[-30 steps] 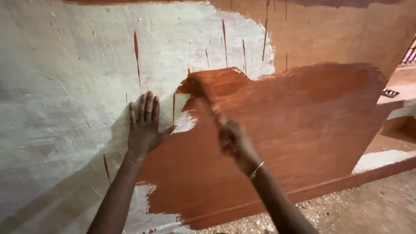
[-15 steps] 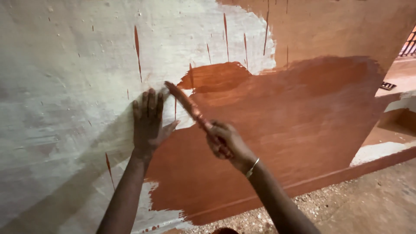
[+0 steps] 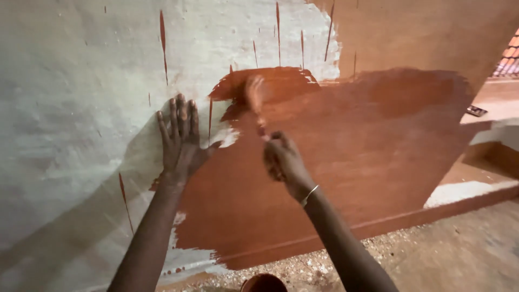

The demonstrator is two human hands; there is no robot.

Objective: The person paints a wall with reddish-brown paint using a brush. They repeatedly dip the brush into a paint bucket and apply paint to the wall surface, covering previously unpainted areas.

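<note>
Left hand: the left hand [image 3: 181, 138] lies flat on the wall [image 3: 70, 97], fingers spread and pointing up, palm pressed to the pale plaster just beside the edge of the red-brown paint [image 3: 346, 157]; this grip is fully open and has hold of nothing.
Right hand: the right hand [image 3: 284, 159] is lifted in front of the painted patch, its grip closed around the handle of a brush [image 3: 255, 97].
Brush: it slants up and to the left from the fist; the head is blurred and sits on the upper left part of the wet paint, near the pale edge.
Bangle: a thin metal bangle [image 3: 310, 194] circles the right wrist.
Paint: a broad red-brown patch covers the lower middle and right of the wall; thin red drips [image 3: 162, 32] run down the pale plaster above and to the left.
Wall: pale and rough on the left, tan at the upper right.
Floor: gravelly ground [image 3: 432, 254] runs along the wall's foot.
Pot: a round red-brown rim [image 3: 264, 282] shows at the bottom edge, between the two forearms; what it holds cannot be told.
Ledge: at the far right a small dark flat thing [image 3: 476, 111] lies on a ledge.
</note>
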